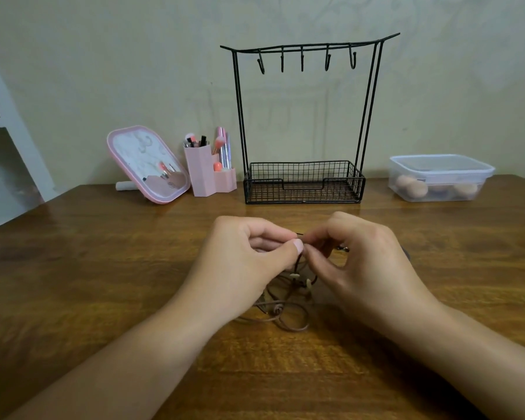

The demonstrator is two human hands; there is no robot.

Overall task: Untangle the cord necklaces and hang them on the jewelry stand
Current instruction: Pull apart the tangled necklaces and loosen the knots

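Note:
A tangle of brown and tan cord necklaces (288, 313) with pale beads lies on the wooden table (103, 268) in front of me. My left hand (243, 262) and my right hand (355, 259) meet just above it, thumb and fingertips of each pinching a dark cord at the same spot. Strands hang down from the pinch to the heap. The black wire jewelry stand (303, 116) rises behind the hands at the table's back, with several bare hooks on its top bar and a mesh basket at its base.
A pink-framed mirror (147, 165) leans at the back left beside a pink holder (208, 171) full of makeup brushes. A lidded clear plastic box (440, 177) with round sponges sits at the back right. A white shelf unit (0, 122) stands at the far left.

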